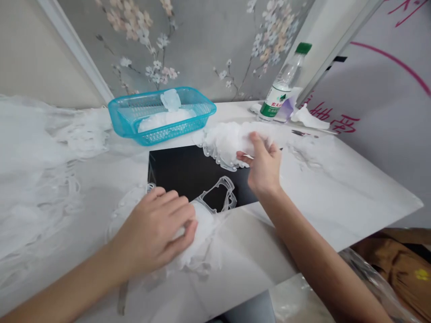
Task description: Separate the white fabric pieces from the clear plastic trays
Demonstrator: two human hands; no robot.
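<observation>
My right hand (264, 163) is closed, thumb and fingers gripping a stack of thin white scalloped pieces (225, 141) at the back edge of a black mat (175, 166). Small round tabs show along the stack's border. My left hand (164, 224) is curled over a bunch of soft white material (200, 224) at the mat's front edge; its fingertips are partly hidden. Between the hands, a clear, cut-out frame-like scrap (229, 193) lies on the mat.
A blue plastic basket (161, 137) holding white pieces stands at the back. Right of it are a green-capped water bottle (276, 94) and crumpled paper (308, 117). A large heap of white scraps (30, 179) covers the left side. The white table (353, 188) ends at the right.
</observation>
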